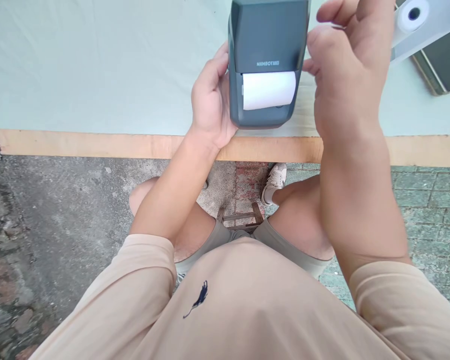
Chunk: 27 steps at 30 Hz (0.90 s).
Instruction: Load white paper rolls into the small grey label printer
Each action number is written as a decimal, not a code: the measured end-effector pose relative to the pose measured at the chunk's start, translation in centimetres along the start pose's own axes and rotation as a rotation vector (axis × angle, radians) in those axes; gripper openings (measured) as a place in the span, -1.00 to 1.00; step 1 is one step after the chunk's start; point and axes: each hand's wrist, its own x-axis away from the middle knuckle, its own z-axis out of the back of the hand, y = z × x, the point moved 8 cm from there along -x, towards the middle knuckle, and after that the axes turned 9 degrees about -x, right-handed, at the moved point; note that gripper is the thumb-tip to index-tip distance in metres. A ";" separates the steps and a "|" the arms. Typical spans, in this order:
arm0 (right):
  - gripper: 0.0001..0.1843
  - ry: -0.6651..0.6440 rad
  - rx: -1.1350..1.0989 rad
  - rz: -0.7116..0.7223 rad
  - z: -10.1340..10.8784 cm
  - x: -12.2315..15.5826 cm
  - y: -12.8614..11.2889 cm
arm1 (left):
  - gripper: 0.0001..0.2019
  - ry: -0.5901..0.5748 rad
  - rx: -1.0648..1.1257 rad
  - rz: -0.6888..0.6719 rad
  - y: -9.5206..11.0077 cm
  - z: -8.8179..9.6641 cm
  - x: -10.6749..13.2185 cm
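A dark grey label printer stands near the table's front edge, with a white paper roll showing in its open slot. My left hand grips the printer's left side, fingers curled against it. My right hand is raised beside the printer's right side. Its fingers are bent and loosely apart, and nothing shows in them.
The table has a pale green cover and a wooden front edge. At the top right lie a translucent holder with a white roll and a dark flat case. Below are my knees, a shoe and paving.
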 end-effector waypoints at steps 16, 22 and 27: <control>-0.61 0.190 0.184 0.313 1.3 -0.2 -3.1 | -0.39 0.178 -0.185 0.130 -1.5 1.8 0.2; -0.70 -0.139 0.547 0.048 -0.1 -1.4 -2.8 | -0.39 0.152 -0.209 0.150 -0.7 1.0 1.3; -0.67 -0.276 0.870 -0.149 -0.6 -1.0 -3.1 | -0.38 0.164 -0.214 0.157 -1.1 1.1 1.5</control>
